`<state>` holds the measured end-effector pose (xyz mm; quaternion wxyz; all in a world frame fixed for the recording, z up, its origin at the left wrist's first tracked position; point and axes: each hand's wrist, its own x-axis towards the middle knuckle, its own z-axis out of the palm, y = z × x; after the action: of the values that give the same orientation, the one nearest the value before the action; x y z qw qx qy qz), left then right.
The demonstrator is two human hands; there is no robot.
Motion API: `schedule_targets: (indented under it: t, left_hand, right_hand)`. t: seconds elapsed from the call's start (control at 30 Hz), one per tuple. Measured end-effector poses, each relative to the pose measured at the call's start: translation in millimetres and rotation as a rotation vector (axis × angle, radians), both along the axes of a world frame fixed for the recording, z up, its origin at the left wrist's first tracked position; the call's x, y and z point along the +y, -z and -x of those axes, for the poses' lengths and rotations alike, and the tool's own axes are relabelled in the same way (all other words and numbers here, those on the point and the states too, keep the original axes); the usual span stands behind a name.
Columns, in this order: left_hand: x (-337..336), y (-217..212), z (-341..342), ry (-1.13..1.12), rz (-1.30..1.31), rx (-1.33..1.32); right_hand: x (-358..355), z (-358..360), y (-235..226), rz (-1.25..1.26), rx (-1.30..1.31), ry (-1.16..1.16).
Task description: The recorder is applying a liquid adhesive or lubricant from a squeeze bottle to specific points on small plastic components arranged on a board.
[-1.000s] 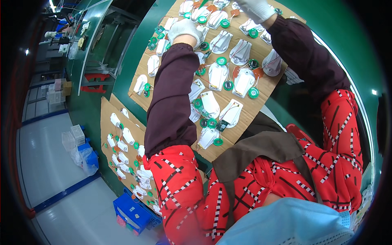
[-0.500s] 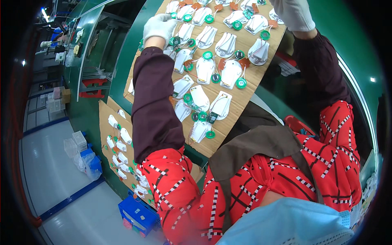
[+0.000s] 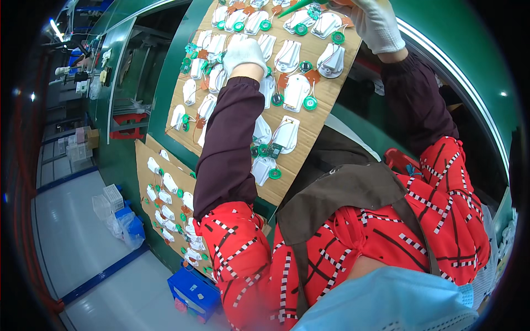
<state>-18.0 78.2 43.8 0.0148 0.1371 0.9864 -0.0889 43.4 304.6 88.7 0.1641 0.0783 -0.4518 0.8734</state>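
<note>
- A green machine frame (image 3: 165, 71) with a smooth painted surface is standing behind the work place, and its edges are looking curved in the wide view.
- A flat sheet of brown cardboard (image 3: 326, 105) is lying in front of the person and is serving as a tray; it is carrying many white moulded plastic pieces (image 3: 297, 91), each one joined by a thin wire to a small round green disc (image 3: 310, 103).
- A second cardboard sheet (image 3: 144, 165) is leaning lower at the left and is holding smaller rows of the same white pieces.
- A blue plastic crate (image 3: 193, 292) is sitting on the grey floor below it; what is in it I cannot tell.
- The left hand (image 3: 243, 52), in a white knitted glove, is resting with fingers curled down on the white pieces in the middle of the upper cardboard.
- The right hand (image 3: 378, 27), also gloved in white, is closing around a green pointed tool (image 3: 301, 5) at the top edge of the cardboard.
</note>
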Motion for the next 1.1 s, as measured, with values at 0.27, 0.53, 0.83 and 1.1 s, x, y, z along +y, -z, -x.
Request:
schedule_targets:
  t: [0.27, 0.53, 0.83, 1.1]
  left_hand:
    - [1.1, 3.4, 6.2, -0.052, 0.018, -0.060]
    - [2.8, -13.1, -4.8, -0.046, 0.096, -0.188]
    - [-30.3, 26.5, 20.0, -0.114, -0.509, -0.219]
    - [-32.5, 34.5, 29.4, -0.067, -0.738, -0.328]
  right_hand:
    - [-3.0, 27.7, 24.4, -0.036, -0.054, -0.021]
    - [-3.1, 35.4, 27.4, -0.059, -0.132, -0.018]
    - [-17.9, 34.8, 31.0, -0.189, -0.156, -0.023]
    - [-19.3, 29.4, 32.5, -0.268, -0.115, 0.016]
